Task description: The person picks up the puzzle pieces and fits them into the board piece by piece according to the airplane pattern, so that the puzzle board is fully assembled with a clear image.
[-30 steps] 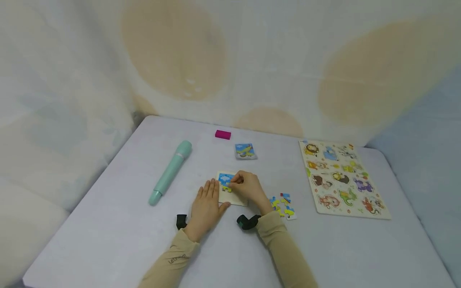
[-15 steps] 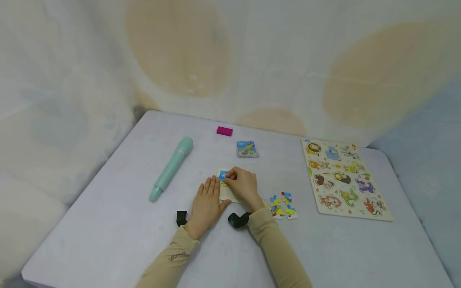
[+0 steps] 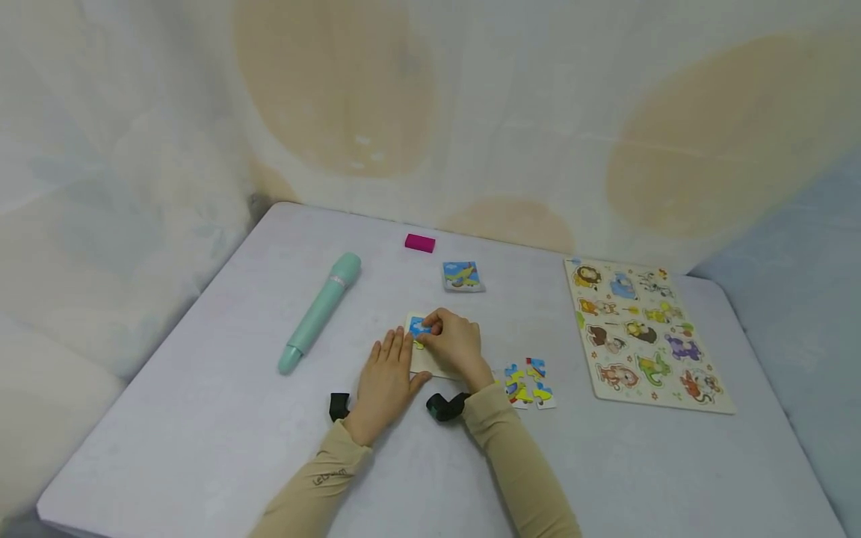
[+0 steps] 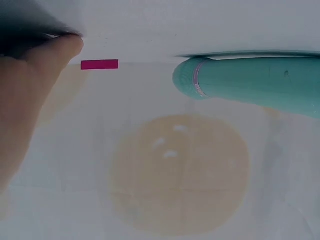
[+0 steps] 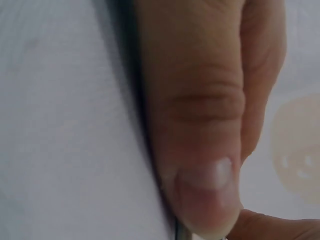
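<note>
A small wooden puzzle board (image 3: pixel 421 364) lies in the middle of the table, with blue jigsaw pieces (image 3: pixel 417 326) fitted in its far left part. Flat beside the board's left edge, my left hand (image 3: pixel 385 382) rests with straight fingers touching it; its thumb (image 4: pixel 55 52) shows in the left wrist view. Over the board, my right hand (image 3: pixel 456 345) pinches a puzzle piece between thumb and forefinger. That piece is mostly hidden by the fingers. In the right wrist view the thumb (image 5: pixel 200 120) points down at a thin edge. Several loose jigsaw pieces (image 3: pixel 518 393) lie right of the right wrist.
A mint-green microphone-shaped stick (image 3: pixel 316 317) lies to the left. At the back are a magenta block (image 3: pixel 420 243) and a wrapped airplane-picture puzzle (image 3: pixel 462 277). A large animal puzzle board (image 3: pixel 628 359) occupies the right side. Black straps (image 3: pixel 447 407) sit at both wrists.
My right hand has moved slightly left and farther over the board, covering more of the fitted pieces. The left hand keeps its place at the board's edge.
</note>
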`<state>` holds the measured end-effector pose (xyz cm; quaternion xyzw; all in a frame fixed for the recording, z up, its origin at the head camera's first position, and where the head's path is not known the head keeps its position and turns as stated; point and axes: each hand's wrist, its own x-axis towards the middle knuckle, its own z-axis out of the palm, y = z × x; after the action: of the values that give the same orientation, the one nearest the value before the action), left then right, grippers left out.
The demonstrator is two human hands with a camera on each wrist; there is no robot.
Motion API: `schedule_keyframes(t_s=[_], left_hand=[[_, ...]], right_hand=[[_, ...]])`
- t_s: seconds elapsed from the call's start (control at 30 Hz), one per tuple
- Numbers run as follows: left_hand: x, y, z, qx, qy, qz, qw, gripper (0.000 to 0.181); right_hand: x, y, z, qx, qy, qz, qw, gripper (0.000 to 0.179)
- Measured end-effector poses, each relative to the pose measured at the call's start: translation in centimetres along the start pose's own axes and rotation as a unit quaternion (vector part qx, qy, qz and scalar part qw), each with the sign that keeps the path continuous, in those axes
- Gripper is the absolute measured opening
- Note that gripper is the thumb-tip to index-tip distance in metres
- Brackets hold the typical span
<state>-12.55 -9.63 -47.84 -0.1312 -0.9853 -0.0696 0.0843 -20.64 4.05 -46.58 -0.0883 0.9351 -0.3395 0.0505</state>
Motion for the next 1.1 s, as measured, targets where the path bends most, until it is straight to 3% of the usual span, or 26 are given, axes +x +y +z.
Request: schedule_keyframes(t_s=[0.2,0.33,0.47,0.53,0.63,0.73,0.9,0.97,1.1], left_hand=[[0.2,0.1,0.0,0.003,-0.009,0.003,1.0,0.075],[0.3,0.2,0.6,0.002,0.011,0.011,0.9999,0.074],[0.5,0.4,1.1,0.009,0.023,0.009,0.9997,0.074],[0.6,0.5,1.1,0.008,0.015,0.007,0.9998,0.075],[0.6,0.3,1.0,-0.001,0.0,0.004,1.0,0.075],[0.4,-0.3,0.6,-0.006,-0.007,-0.002,1.0,0.075],[-0.3,-1.7,0.2,-0.004,-0.002,-0.015,0.9999,0.073],[-0.5,-2.0,0.0,-0.009,-0.005,-0.019,0.9998,0.074],[-0.8,-2.2,0.0,-0.029,-0.018,-0.029,0.999,0.076]], right_hand=[[0.0,0.5,0.1,0.011,-0.002,-0.006,0.9999,0.026],[0.2,1.7,-0.5,0.073,-0.02,-0.02,0.997,0.025],[-0.2,4.2,-2.9,0.166,-0.023,-0.026,0.9855,0.024],[-0.9,6.0,-4.6,0.177,-0.011,-0.014,0.9841,0.025],[-2.5,8.8,-7.0,0.154,-0.006,0.011,0.988,0.028],[-4.4,10.7,-8.2,0.135,-0.029,0.034,0.9898,0.03],[-6.1,11.4,-8.1,0.08,-0.089,-0.024,0.9926,0.048],[-6.4,11.1,-7.8,0.059,-0.094,-0.053,0.9924,0.051],[-6.4,10.2,-7.8,0.027,-0.089,-0.07,0.9932,0.045]])
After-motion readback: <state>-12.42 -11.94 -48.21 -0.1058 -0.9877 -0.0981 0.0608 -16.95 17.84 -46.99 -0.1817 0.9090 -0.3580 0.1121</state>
